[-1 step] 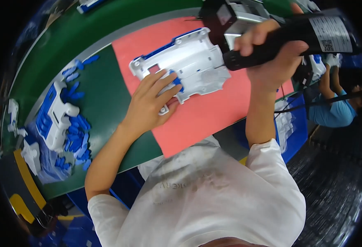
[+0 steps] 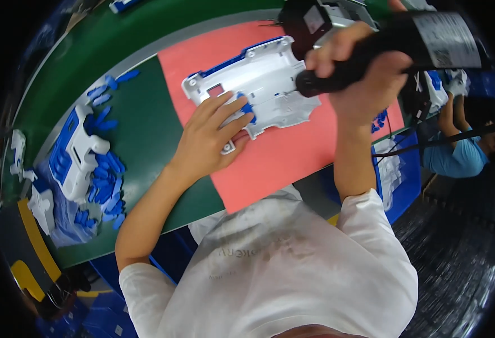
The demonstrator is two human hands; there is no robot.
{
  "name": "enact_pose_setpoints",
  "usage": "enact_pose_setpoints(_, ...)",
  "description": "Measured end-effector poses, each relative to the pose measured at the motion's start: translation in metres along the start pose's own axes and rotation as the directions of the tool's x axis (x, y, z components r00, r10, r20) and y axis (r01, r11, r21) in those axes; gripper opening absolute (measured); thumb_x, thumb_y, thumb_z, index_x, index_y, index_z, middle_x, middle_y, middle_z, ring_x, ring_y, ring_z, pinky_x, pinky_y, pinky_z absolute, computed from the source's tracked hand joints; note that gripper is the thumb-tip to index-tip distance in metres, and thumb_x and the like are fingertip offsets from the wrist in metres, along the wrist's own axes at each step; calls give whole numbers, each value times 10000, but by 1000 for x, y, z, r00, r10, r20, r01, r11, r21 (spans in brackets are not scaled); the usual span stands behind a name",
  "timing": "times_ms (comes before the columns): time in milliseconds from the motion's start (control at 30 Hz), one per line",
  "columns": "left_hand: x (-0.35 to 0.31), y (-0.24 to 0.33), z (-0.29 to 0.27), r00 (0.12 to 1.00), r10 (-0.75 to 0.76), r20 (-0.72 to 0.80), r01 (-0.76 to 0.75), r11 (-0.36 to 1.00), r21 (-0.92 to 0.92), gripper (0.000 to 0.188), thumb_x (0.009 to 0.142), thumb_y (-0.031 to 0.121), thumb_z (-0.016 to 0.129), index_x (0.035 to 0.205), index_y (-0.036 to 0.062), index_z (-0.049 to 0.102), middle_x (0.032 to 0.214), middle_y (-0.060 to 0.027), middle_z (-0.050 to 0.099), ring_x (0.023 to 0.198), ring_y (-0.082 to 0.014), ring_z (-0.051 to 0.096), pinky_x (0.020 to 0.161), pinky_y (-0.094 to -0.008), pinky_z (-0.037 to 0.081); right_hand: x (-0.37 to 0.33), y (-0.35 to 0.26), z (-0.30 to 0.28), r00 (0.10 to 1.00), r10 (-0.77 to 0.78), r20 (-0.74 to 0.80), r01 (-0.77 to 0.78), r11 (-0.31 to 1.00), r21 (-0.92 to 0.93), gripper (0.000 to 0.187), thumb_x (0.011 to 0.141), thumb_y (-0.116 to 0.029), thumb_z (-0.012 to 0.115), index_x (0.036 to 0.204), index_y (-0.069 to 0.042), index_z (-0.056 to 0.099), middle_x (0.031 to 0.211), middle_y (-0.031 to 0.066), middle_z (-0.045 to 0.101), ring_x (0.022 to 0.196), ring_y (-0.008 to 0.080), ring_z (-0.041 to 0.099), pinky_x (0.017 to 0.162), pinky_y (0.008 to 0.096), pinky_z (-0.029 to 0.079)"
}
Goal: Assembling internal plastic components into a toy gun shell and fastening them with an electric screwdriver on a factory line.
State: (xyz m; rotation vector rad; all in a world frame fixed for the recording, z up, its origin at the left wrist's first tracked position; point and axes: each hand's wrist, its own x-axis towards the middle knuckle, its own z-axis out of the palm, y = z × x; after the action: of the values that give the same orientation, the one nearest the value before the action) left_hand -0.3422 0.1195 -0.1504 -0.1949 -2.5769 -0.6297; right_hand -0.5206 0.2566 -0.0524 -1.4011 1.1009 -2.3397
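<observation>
At the centre of the frame the left hand [image 2: 211,135] lies spread, fingers loosely open, pressing on the lower edge of a white plastic housing [image 2: 253,84] with blue trim. The housing rests flat on a red mat [image 2: 281,158] on the green bench [image 2: 140,135], upper middle of the frame. The right hand [image 2: 366,67] is closed tight around a black electric screwdriver [image 2: 394,48], whose tip meets the housing's right side. At left, a white and blue part [image 2: 73,152] sits among small blue pieces [image 2: 104,180].
</observation>
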Motion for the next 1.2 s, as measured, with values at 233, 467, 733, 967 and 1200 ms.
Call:
enact_pose_setpoints(233, -5, -3, 2, 999, -14, -47, 12, 1000, -27, 361, 681, 138, 729, 1033, 82, 671, 1224, -78, 583, 1184, -307, 515, 955, -442, 454, 4, 61, 31, 994, -81, 70, 88, 990, -108, 434, 940, -388, 569, 1052, 17, 461, 675, 98, 537, 478, 200, 554, 447, 334, 489)
enact_pose_setpoints(467, -9, -6, 3, 999, -27, -37, 26, 999, -36, 355, 687, 139, 723, 1032, 82, 660, 1245, -81, 569, 1195, -308, 505, 975, -445, 438, -1, 59, 41, 994, -10, 106, 28, 986, -165, 616, 953, -474, 498, 1352, -54, 286, 671, 78, 518, 491, 196, 543, 488, 368, 500)
enact_pose_setpoints(733, -6, -2, -3, 1000, -3, 5, 3, 999, -33, 414, 675, 117, 730, 1082, 91, 658, 1290, -104, 560, 1233, -328, 493, 982, -448, 435, 66, -15, -49, 716, -571, -402, 512, 820, -253, 401, 960, -245, 558, 1295, -211, 340, 622, 51, 518, 393, 156, 480, 400, 308, 463)
enact_pose_setpoints(967, -4, 3, -2, 998, -57, 27, 58, 997, -54, 378, 676, 83, 736, 1049, 80, 674, 1263, -105, 580, 1211, -335, 509, 987, -469, 426, 82, -24, -118, 613, -677, -407, 367, 701, -612, 464, 847, -75, 640, 1209, -74, 350, 644, 90, 541, 402, 188, 509, 395, 323, 466)
enact_pose_setpoints(1200, 0, 2, 0, 998, -64, 13, 65, 997, -32, 408, 657, 43, 718, 1061, 70, 668, 1273, -131, 574, 1233, -356, 502, 1007, -466, 419, 23, -39, -88, 883, -394, -254, 255, 859, -443, 500, 876, -30, 562, 1321, -74, 339, 609, 78, 486, 447, 193, 516, 463, 379, 471)
